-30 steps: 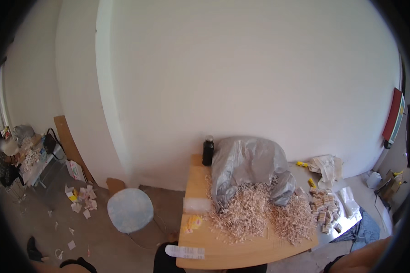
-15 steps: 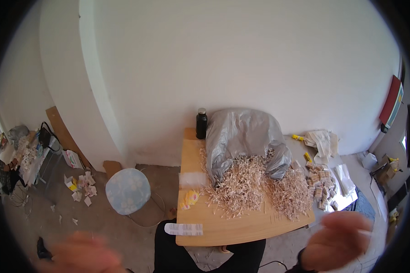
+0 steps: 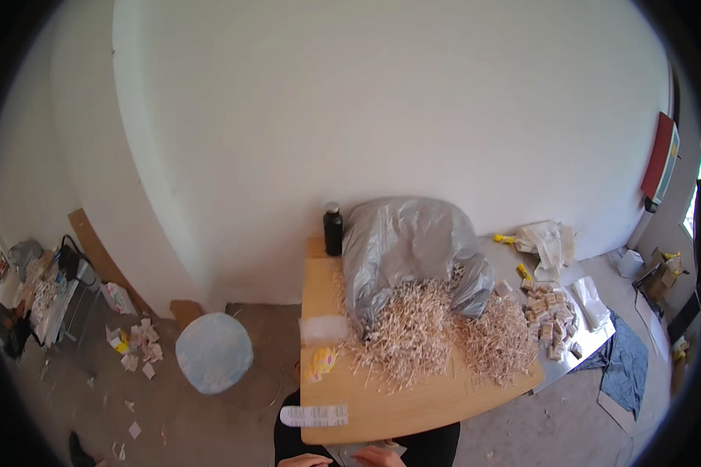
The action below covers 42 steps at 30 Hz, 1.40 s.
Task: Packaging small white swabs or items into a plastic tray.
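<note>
At the far left we note scraps of white paper (image 3: 142, 340) on the floor, then a round-cornered, pale blue stool (image 3: 214, 352). Next stands the light wooden table (image 3: 405, 412), with a rounded white paper strip (image 3: 314, 416) at its near left corner and a black cylindrical bottle (image 3: 332, 230) at its far left one. Before the near edge, low over the lap, we find the left hand (image 3: 305, 461), cut off by the lower border; we cannot tell its opening or hold. A pale, thin, sheet-like thing (image 3: 349, 450) lies between it and the right hand (image 3: 379, 456), whose fingers look bent; its grip we cannot confirm. On the table, a grey plastic bag (image 3: 413, 237) stands behind heaped, pale, thin cotton swabs (image 3: 413, 335). Further right we record small, block-shaped tan packs (image 3: 551, 307) and clear plastic bags (image 3: 590, 302).
</note>
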Motion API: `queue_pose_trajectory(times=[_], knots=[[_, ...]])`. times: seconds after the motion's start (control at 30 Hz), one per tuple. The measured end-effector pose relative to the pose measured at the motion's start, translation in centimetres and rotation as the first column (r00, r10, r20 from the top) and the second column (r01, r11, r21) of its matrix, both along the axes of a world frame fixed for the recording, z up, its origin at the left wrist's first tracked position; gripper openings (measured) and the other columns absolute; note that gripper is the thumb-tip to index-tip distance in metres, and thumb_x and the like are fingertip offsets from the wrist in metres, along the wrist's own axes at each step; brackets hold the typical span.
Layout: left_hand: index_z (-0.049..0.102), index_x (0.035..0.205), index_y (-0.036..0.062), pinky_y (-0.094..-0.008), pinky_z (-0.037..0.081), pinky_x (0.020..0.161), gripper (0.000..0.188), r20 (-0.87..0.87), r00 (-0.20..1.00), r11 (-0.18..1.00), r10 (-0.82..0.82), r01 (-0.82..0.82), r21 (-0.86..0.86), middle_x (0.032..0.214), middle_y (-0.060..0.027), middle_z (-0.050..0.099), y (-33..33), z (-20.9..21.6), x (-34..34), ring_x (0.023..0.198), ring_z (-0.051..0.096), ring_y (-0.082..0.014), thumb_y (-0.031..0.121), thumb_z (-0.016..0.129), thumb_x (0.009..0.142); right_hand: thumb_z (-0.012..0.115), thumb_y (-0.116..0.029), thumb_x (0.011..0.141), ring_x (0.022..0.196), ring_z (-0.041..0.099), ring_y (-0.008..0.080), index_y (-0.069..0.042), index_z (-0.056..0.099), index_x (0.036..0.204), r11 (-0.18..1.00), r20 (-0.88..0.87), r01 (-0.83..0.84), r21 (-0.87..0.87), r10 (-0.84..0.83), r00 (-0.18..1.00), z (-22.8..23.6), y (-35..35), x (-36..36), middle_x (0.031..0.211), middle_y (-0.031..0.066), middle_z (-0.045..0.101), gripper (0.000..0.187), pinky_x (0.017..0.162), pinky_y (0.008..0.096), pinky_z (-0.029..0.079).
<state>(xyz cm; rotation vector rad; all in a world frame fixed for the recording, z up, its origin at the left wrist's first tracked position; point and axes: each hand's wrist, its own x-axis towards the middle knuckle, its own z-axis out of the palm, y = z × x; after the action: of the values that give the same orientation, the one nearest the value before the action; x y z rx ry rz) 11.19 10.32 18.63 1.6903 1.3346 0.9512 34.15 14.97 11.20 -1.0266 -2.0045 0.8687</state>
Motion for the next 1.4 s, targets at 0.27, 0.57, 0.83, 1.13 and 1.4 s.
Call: queue_pose_trajectory(times=[0.27, 0.57, 0.83, 1.13, 1.4], knots=[[0.071, 0.104, 0.0114, -0.0334, 0.049, 0.064, 0.013, 0.559, 0.596, 0.647, -0.576, -0.084, 0.757, 0.091, -0.0056, 0.062, 5.8, 23.6, 0.0, 0.071, 0.061, -0.0217, 0.009, 0.07, 0.091, 0.055, -0.016, 0.099, 0.068, 0.066, 0.0235, -0.005, 0.063, 0.109, 0.828, -0.752, 0.05, 0.558, 0.479, 0.452, 29.2, 3.7, 0.1, 0.087, 0.0094, 0.066, 0.017, 0.065, 0.035, 0.05], [0.071, 0.095, 0.0045, -0.0316, 0.052, 0.072, 0.007, 0.387, 0.654, 0.719, -0.65, 0.365, 0.591, 0.098, -0.0106, 0.068, 6.9, 26.9, -2.6, 0.082, 0.066, -0.0238, 0.01, 0.07, 0.09, 0.058, -0.014, 0.097, 0.065, 0.066, 0.0255, 0.001, 0.066, 0.103, 0.76, -0.668, -0.21, 0.616, 0.644, 0.373, 30.6, 4.5, 0.9, 0.088, 0.0144, 0.066, 0.018, 0.061, 0.0334, 0.053], [0.067, 0.085, 0.0058, -0.0339, 0.052, 0.074, 0.004, 0.41, 0.558, 0.626, -0.721, 0.273, 0.73, 0.092, -0.01, 0.066, 7.1, 25.4, -1.4, 0.076, 0.068, -0.0254, 0.005, 0.068, 0.089, 0.06, -0.018, 0.098, 0.059, 0.064, 0.0259, 0.001, 0.06, 0.09, 0.837, -0.77, -0.268, 0.478, 0.546, 0.331, 31.9, 2.3, 0.5, 0.082, 0.0162, 0.063, 0.021, 0.058, 0.0362, 0.053], [0.067, 0.091, 0.0045, -0.0334, 0.05, 0.07, 0.013, 0.628, 0.455, 0.754, -0.631, 0.169, 0.635, 0.095, -0.0111, 0.065, 6.0, 21.3, -1.1, 0.084, 0.067, -0.0246, 0.017, 0.072, 0.092, 0.06, -0.016, 0.098, 0.063, 0.066, 0.0272, 0.0, 0.062, 0.091, 0.735, -0.691, -0.006, 0.678, 0.639, 0.338, 30.0, 3.3, -1.3, 0.085, 0.0164, 0.065, 0.018, 0.06, 0.0364, 0.054], [0.07, 0.098, 0.0006, -0.0368, 0.051, 0.073, 0.013, 0.537, 0.284, 0.607, -0.795, 0.376, 0.7, 0.097, -0.016, 0.069, 6.2, 20.1, -1.3, 0.084, 0.068, -0.0295, 0.01, 0.073, 0.089, 0.051, -0.004, 0.095, 0.062, 0.065, 0.029, 0.002, 0.062, 0.083, 0.611, -0.599, -0.426, 0.668, 0.78, 0.178, 28.6, 3.8, -1.8, 0.083, 0.0184, 0.064, 0.018, 0.061, 0.0406, 0.057]])
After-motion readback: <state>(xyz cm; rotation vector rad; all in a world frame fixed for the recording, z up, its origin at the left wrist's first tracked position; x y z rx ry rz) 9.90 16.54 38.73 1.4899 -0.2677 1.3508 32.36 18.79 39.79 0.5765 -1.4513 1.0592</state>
